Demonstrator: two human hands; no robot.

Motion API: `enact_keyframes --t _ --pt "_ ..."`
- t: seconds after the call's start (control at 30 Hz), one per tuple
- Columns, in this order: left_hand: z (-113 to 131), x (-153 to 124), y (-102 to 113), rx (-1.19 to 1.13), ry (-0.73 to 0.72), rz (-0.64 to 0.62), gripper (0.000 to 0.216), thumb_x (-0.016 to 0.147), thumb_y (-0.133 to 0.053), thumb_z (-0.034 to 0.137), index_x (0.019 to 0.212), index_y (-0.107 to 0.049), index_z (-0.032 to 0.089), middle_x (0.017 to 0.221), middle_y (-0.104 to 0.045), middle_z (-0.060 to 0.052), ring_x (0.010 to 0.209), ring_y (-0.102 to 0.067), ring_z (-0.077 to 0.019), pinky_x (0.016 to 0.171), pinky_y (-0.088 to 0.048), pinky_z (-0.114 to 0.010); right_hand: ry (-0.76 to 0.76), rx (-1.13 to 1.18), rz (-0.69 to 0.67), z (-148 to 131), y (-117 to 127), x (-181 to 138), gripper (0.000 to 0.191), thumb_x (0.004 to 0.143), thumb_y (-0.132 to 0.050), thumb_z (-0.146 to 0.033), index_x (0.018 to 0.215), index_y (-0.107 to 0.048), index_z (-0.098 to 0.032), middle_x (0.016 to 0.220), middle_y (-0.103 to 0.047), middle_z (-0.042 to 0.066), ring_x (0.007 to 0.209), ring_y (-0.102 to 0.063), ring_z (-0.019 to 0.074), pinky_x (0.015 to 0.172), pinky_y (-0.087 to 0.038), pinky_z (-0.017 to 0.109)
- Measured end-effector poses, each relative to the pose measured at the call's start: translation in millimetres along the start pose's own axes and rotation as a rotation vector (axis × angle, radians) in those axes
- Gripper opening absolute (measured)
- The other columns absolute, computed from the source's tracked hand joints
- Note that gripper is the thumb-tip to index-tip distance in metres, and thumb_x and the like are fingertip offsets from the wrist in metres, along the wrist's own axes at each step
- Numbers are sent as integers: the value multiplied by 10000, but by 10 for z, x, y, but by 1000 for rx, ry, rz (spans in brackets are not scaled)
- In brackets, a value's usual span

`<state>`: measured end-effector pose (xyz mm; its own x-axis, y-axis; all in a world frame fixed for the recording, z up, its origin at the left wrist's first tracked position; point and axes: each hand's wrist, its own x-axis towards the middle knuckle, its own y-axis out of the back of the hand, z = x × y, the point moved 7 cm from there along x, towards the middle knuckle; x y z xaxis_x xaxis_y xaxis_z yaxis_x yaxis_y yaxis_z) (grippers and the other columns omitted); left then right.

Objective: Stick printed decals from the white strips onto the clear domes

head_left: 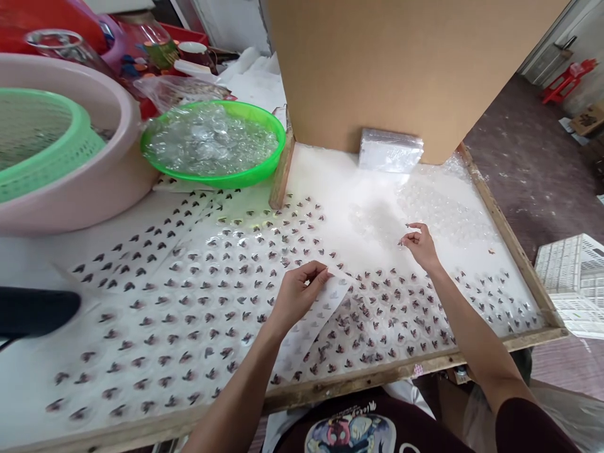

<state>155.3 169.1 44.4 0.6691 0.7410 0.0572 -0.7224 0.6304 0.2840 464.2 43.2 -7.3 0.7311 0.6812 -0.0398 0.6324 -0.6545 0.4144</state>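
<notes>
My left hand (302,290) pinches the top corner of a white sheet (325,307) marked with rows of faint grey shapes. The sheet slants down toward the table's front edge. My right hand (421,246) is raised over the white tabletop, fingers bent. Small dark bits, like stickers, show at its thumb and index fingertips; their exact kind is too small to tell. Below and around both hands lie rows of clear round pieces (243,270), many bearing a small dark, wing-like shape. Plain clear pieces (443,211) lie beyond my right hand.
A green basin (262,173) of clear plastic pieces stands back left, beside a pink tub (127,126) holding a green basket. A wrapped stack of clear sheets (391,151) leans against a cardboard panel (401,69). Wooden strips (514,242) edge the table. White crates (573,283) stand right.
</notes>
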Motion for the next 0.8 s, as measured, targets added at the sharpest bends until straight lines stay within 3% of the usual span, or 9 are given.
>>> enact_keyframes --t 0.27,0.37,0.47,0.53,0.63,0.8 --pt "4 -4 3 -15 3 -11 261 849 -563 369 706 -628 161 595 -535 -6 529 -436 -113 466 -333 -199 180 -348 14 -89 -125 -42 389 764 -529 -261 1143 -479 -193 841 -599 29 735 -565 192 754 -453 366" --pt "-10 -3 -1 -21 6 -15 260 848 -565 372 711 -633 161 591 -537 -3 524 -443 -113 473 -340 -200 256 -467 95 -206 -100 -95 351 793 -521 -293 1132 -523 -202 983 -583 77 775 -554 205 777 -442 395" --pt "-24 -2 -8 -30 5 -20 260 845 -574 371 705 -637 161 595 -545 -4 524 -445 -113 476 -340 -203 310 -432 191 -346 -48 -156 246 821 -530 -343 1020 -581 -208 1014 -590 83 792 -545 197 813 -437 398" --pt "-36 0 -14 -41 6 -22 251 840 -582 366 707 -636 161 604 -548 -5 530 -445 -113 480 -336 -204 270 -308 146 -366 -79 -161 198 826 -545 -375 904 -601 -202 933 -620 67 767 -548 181 786 -448 364" --pt "-66 5 -24 -61 21 -29 246 840 -581 368 717 -635 162 600 -533 0 527 -430 -110 478 -322 -204 107 -125 -28 -287 -223 -127 230 780 -594 -418 782 -615 -190 795 -653 47 710 -562 166 704 -457 318" --pt "-104 7 -19 -65 49 -29 266 843 -576 379 700 -623 159 584 -498 8 517 -384 -101 473 -290 -204 -40 -129 -100 -181 -305 -80 243 698 -628 -426 718 -644 -185 713 -660 37 651 -563 166 622 -427 302"
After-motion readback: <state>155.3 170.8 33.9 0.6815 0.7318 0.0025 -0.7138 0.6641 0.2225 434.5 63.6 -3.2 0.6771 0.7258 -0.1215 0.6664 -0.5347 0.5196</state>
